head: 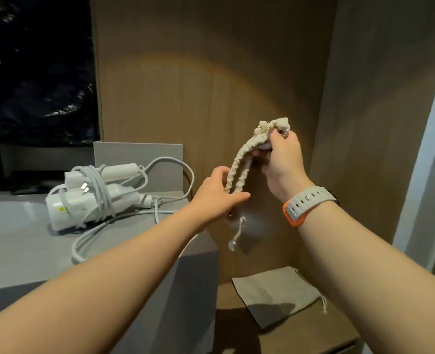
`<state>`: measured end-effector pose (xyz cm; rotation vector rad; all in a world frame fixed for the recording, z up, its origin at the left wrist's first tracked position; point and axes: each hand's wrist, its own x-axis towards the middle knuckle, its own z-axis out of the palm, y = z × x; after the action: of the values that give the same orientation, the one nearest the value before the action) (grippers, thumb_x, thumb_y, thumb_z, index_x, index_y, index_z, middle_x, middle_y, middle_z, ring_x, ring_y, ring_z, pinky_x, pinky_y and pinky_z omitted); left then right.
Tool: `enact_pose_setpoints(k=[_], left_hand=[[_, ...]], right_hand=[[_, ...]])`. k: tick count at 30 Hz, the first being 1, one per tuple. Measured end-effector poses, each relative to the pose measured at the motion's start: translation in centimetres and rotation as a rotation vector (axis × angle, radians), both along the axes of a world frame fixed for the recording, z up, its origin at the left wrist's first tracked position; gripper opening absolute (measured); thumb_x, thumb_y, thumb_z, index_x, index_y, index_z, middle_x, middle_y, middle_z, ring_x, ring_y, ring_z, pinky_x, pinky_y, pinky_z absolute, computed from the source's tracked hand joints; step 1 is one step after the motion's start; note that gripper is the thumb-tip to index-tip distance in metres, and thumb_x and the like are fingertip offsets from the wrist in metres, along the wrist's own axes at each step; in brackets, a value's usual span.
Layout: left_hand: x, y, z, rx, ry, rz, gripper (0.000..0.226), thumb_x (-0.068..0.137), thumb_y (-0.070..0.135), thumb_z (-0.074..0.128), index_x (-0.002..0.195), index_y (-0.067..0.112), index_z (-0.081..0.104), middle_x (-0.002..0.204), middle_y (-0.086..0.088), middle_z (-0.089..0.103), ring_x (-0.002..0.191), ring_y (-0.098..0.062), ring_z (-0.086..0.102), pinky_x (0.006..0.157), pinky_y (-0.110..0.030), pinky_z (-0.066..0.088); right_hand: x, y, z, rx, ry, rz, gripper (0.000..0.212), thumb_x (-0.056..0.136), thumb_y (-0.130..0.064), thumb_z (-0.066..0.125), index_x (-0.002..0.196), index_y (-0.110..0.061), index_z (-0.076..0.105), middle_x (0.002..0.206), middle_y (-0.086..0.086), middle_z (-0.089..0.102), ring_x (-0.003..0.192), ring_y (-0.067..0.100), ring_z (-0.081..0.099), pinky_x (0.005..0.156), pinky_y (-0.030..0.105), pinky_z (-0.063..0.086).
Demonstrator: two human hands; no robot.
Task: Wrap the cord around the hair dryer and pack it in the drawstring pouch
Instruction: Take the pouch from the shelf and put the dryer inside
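Note:
A white hair dryer (pixel 83 200) lies on the grey counter (pixel 19 246) at the left, with part of its white cord (pixel 101 190) wound around the body and the rest trailing in loops toward the counter's front. To its right, in the air before the wooden wall, I hold a beige drawstring pouch (pixel 239 164) by its gathered mouth. My right hand (pixel 282 159) grips the upper end of the bunched rim. My left hand (pixel 221 192) grips the lower end. A drawstring end (pixel 237 233) dangles below my left hand.
A second flat beige pouch (pixel 275 295) lies on a lower wooden shelf (pixel 313 335) at the bottom right. A grey upright panel (pixel 137 159) stands behind the dryer. Wooden walls (pixel 211 85) close in the back and right. A watch with an orange edge sits on my right wrist.

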<state>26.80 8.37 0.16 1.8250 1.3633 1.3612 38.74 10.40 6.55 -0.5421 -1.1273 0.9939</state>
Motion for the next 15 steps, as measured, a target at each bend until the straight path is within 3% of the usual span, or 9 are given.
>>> enact_pose_setpoints(k=[3,6,8,13,15], left_hand=[[-2.6,-0.5,1.2,-0.162,-0.171,0.042,0.021,0.092,0.016,0.052,0.112,0.019,0.047,0.088,-0.007,0.055,0.069,-0.018,0.054,0.056,-0.036,0.057],[-5.7,-0.1,2.0,-0.196,-0.410,0.040,0.019,0.094,0.005,0.041,0.108,0.007,0.053,0.092,-0.015,0.048,0.058,-0.018,0.052,0.058,-0.040,0.058],[-7.6,0.2,2.6,-0.163,-0.512,0.039,0.017,0.095,0.004,0.041,0.101,0.006,0.057,0.092,-0.014,0.050,0.070,-0.022,0.057,0.063,-0.039,0.060],[-12.7,2.1,5.5,0.153,-0.607,0.235,0.015,0.096,0.013,0.049,0.092,0.014,0.064,0.083,-0.009,0.060,0.074,-0.021,0.058,0.074,-0.039,0.058],[-14.7,2.5,7.5,0.380,-0.496,0.352,0.018,0.095,0.013,0.051,0.086,0.022,0.063,0.083,-0.001,0.064,0.076,-0.014,0.058,0.069,-0.026,0.052]], right_hand=[[-2.4,-0.4,1.3,0.070,0.051,0.069,0.014,0.100,-0.012,0.035,0.095,-0.015,0.048,0.074,-0.002,0.058,0.048,0.003,0.054,0.044,0.017,0.042],[-4.8,0.3,1.5,0.098,0.022,0.078,0.012,0.099,-0.010,0.037,0.097,-0.014,0.048,0.069,-0.007,0.059,0.046,-0.001,0.053,0.039,0.016,0.036],[-6.4,1.1,1.5,0.080,0.019,0.081,0.019,0.099,-0.009,0.037,0.086,-0.018,0.047,0.058,-0.011,0.057,0.042,-0.002,0.051,0.037,0.015,0.034],[-10.5,3.2,3.3,0.088,0.174,0.179,0.029,0.100,-0.006,0.031,0.073,-0.016,0.036,0.044,-0.005,0.039,0.030,0.002,0.032,0.033,0.014,0.027],[-11.9,3.8,5.1,0.129,0.236,0.259,0.027,0.099,-0.008,0.032,0.074,-0.016,0.037,0.040,-0.009,0.040,0.030,0.002,0.029,0.032,0.014,0.026]])
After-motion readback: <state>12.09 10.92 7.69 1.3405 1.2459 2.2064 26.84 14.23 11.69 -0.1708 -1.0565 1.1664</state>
